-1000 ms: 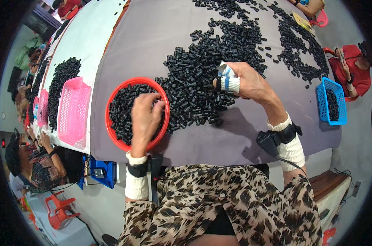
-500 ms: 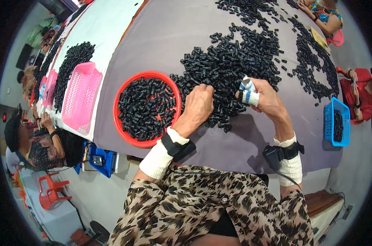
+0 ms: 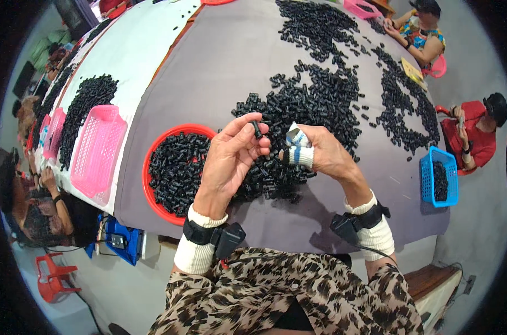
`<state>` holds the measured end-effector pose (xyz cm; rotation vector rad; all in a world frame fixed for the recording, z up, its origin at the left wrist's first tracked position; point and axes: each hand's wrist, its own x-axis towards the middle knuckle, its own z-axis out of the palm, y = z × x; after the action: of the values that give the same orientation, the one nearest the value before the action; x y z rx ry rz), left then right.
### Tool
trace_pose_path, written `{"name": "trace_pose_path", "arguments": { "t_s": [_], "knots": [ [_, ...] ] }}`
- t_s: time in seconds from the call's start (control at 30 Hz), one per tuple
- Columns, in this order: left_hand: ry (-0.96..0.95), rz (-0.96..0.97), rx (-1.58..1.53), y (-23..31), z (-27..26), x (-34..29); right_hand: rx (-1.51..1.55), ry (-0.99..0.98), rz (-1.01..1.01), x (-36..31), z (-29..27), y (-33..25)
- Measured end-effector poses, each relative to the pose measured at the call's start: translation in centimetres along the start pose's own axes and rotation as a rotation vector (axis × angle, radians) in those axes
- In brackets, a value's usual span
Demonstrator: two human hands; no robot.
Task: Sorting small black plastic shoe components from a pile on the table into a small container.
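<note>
My left hand [image 3: 231,159] is turned palm up, pinching a small black cylindrical part [image 3: 257,129] between thumb and fingers. Close by on the right, my right hand [image 3: 326,149] is closed around a white-and-blue striped cloth [image 3: 299,151]. A pale grey end shows at the top of the cloth; whether a tool lies inside is hidden. Beneath and beyond both hands spreads a large pile of black parts [image 3: 309,106]. A round red basket [image 3: 148,187], filled with the same kind of part, sits left of my left hand, which partly covers its right side.
Grey cloth [image 3: 169,95] covers the table. To the left are pink baskets [image 3: 98,153] beside another black pile [image 3: 88,106]. A blue basket [image 3: 439,177] holding black parts stands at the right edge. Co-workers sit at both sides, including one in red [image 3: 470,131].
My left hand has lifted from the pile's edge and turned palm up, with a black part now visible in its fingers. My right hand keeps hold of the cloth. The head view has shifted.
</note>
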<state>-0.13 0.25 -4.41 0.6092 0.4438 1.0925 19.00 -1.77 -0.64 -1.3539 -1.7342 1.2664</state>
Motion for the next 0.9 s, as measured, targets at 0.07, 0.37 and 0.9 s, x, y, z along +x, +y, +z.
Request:
{"name": "trace_pose_path", "arguments": {
  "t_s": [0.07, 0.37, 0.9],
  "knots": [
    [-0.001, 0.004, -0.096, 0.1, 0.1, -0.3, -0.020, -0.010, -0.004, 0.3, 0.5, -1.0],
    [-0.070, 0.055, 0.010, -0.2, 1.0, -1.5, 0.057, 0.155, -0.038, 0.6, 2.2, -2.1],
    [-0.111, -0.009, -0.205, -0.3, 0.3, -0.8, 0.004, 0.164, -0.287, 0.7, 1.2, -3.5]
  ]
}}
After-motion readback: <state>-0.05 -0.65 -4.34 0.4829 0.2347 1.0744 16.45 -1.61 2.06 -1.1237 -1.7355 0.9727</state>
